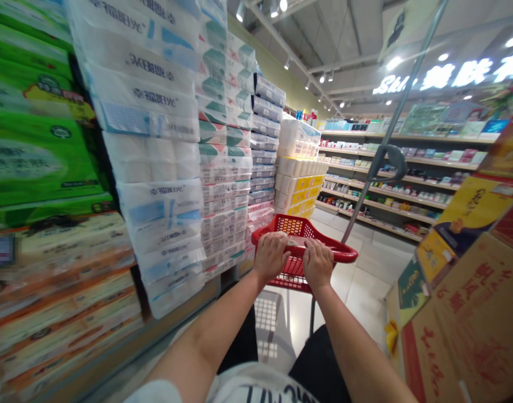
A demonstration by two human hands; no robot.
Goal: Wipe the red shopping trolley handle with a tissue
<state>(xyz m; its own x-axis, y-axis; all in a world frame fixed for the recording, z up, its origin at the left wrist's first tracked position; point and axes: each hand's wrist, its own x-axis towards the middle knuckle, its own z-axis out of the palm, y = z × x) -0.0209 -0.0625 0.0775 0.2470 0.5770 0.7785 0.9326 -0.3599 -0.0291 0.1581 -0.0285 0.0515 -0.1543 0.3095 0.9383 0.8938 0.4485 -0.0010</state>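
Note:
Both my hands grip the handle of a red plastic shopping cart [293, 268] in front of me. My left hand [272, 253] has its fingers curled over the left half of the bar. Slightly to the right, my right hand [318, 260] is closed on the same bar. A short gap separates the hands, and part of the handle shows there. The holed basket looks bare where I can see into it. A grey metal pole [401, 103] with a dark hook-shaped piece rises from the cart's right side.
Tall stacks of wrapped tissue packs [155, 140] and green packs [33, 134] line the left. Cardboard boxes [478, 302] are piled close on the right. Shelves of small goods [386, 162] stand ahead, beyond a pale tiled floor [365, 280].

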